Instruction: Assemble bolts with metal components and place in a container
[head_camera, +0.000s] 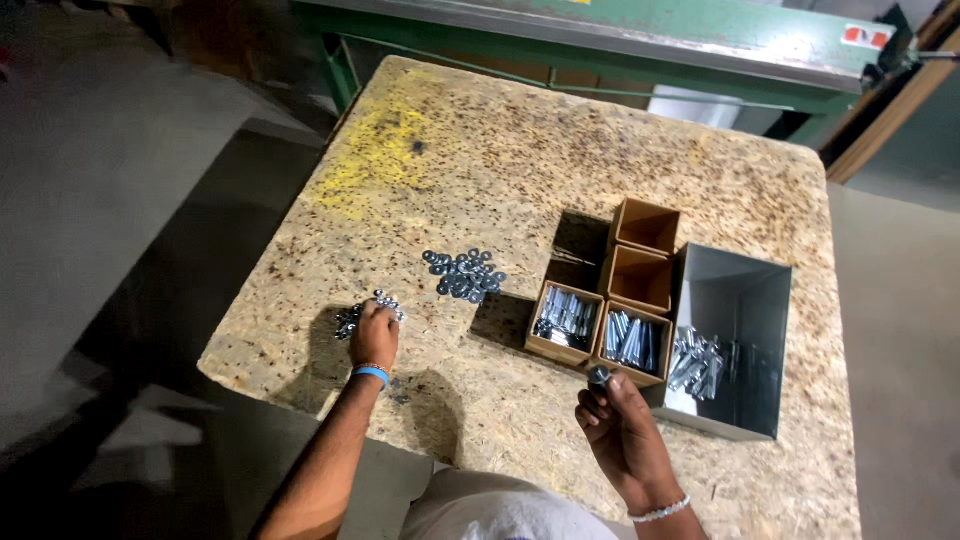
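Fingertips of the right hand (622, 425) pinch a single bolt (598, 376), its round head up, just in front of the nearest cardboard boxes. Over on the other side, the left hand (375, 335) lies fingers-down on a small heap of nuts (352, 320) near the board's front edge; its fingers curl onto the pieces, though whether one is actually caught between them cannot be told.

A looser pile of washers (464, 275) sits between the two hands, a little farther back on the chipboard tabletop (520, 150). Two of the small cardboard boxes, the left one (566, 320) and the right one (633, 340), hold more bolts, while two behind them (643, 252) look empty. A grey metal bin (735, 345) with further bolts stands touching the boxes on the right.

For this pickup to go well, the left fingers probably need to separate one piece from the heap rather than rake several. The bolt seems best kept steady and upright, shank free, so a part can meet it squarely.
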